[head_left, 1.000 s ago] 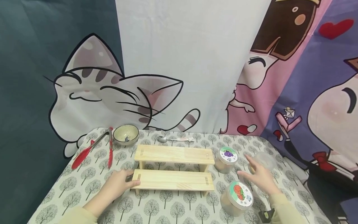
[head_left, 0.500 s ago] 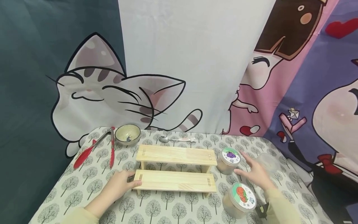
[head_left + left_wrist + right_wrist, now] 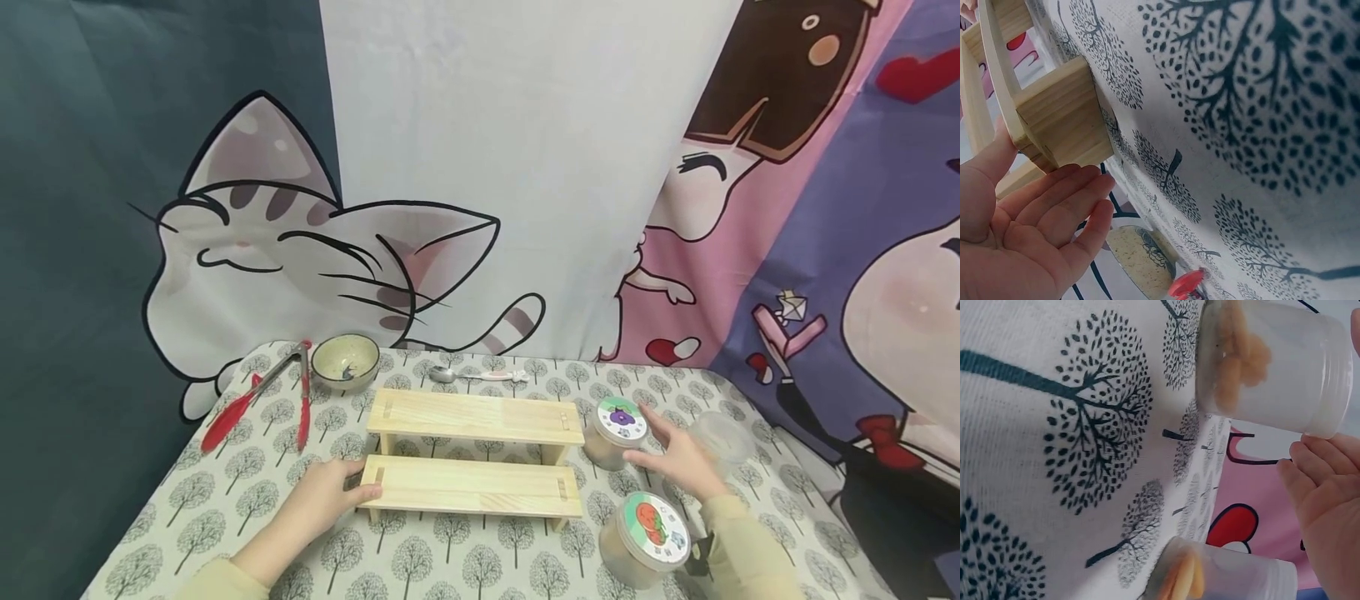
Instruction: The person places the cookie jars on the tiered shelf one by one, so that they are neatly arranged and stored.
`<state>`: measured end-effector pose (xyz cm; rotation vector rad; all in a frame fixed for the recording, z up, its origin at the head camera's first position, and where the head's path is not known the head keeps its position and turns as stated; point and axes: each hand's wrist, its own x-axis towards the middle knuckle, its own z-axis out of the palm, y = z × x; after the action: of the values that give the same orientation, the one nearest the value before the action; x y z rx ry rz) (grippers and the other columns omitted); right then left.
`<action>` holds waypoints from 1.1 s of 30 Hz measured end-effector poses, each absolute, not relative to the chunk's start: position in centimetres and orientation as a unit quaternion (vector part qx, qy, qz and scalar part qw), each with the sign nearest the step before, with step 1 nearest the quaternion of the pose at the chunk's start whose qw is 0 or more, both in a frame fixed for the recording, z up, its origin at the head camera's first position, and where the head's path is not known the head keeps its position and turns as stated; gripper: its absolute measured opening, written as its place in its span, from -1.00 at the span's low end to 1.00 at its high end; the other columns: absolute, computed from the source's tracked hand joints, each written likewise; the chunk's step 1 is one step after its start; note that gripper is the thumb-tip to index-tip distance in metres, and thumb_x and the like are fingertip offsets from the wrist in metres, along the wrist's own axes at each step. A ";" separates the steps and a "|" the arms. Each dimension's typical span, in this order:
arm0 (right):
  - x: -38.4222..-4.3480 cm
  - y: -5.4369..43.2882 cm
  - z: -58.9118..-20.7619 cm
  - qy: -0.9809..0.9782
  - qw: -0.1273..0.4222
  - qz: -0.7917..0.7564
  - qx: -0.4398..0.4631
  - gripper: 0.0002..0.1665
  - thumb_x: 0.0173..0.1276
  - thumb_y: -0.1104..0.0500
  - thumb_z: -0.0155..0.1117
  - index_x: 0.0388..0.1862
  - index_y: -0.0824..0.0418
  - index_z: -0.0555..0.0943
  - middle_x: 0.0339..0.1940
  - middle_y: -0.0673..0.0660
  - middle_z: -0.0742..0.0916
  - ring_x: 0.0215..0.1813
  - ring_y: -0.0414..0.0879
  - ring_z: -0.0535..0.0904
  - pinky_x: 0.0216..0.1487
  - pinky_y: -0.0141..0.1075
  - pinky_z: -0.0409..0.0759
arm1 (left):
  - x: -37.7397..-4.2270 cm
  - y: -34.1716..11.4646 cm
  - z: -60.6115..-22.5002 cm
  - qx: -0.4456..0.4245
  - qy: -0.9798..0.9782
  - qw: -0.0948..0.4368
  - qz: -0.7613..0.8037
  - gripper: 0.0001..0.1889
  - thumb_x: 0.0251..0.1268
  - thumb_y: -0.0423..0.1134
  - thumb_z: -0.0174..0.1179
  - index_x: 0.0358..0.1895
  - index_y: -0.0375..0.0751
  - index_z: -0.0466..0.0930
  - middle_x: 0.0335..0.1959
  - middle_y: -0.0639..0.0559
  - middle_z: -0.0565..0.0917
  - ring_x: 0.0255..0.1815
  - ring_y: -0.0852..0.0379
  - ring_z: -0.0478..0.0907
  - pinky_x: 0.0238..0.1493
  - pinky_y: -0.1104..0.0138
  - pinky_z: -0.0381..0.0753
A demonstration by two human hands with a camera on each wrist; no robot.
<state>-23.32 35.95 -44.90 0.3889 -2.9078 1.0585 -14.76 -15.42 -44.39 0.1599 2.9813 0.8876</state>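
Note:
In the head view, my left hand (image 3: 326, 492) holds the left end of a two-step wooden rack (image 3: 480, 486), its thumb on the lower step. The left wrist view shows the fingers (image 3: 1069, 200) against the rack's end (image 3: 1066, 112). My right hand (image 3: 678, 454) reaches round a clear jar (image 3: 611, 446) with a purple-fruit lid, thumb and fingers spread. In the right wrist view, fingertips of the right hand (image 3: 1335, 494) are at the lid rim of this jar (image 3: 1285, 369), which holds orange-brown pieces. Whether they press on it I cannot tell.
A jar with a tomato-picture lid (image 3: 645, 537) stands nearer, and another clear jar (image 3: 723, 439) is to the right. Behind the rack lie a spoon (image 3: 480, 376), a bowl (image 3: 345, 362) and red-tipped tongs (image 3: 303, 400). A printed curtain (image 3: 480, 167) hangs behind the table.
My right hand has moved left to the purple-lidded jar, from apart to right beside its lid. My left hand stays on the rack. The view has shifted slightly.

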 end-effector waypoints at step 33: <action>-23.9 35.9 -45.6 -0.889 0.008 0.451 0.083 0.00 0.13 0.04 0.47 0.42 0.39 0.19 0.31 0.41 0.44 0.24 0.23 0.47 0.01 -0.48 0.56 | -14.6 -15.1 -44.1 0.053 0.961 0.017 0.271 -0.36 0.03 0.05 0.33 0.03 -0.45 0.58 -0.07 -0.37 0.65 -0.01 -0.36 0.57 0.04 -0.19 0.47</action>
<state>-23.85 35.94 -45.57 0.2584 -2.7771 1.4093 -14.58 -15.09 -44.07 0.1642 2.9874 0.8427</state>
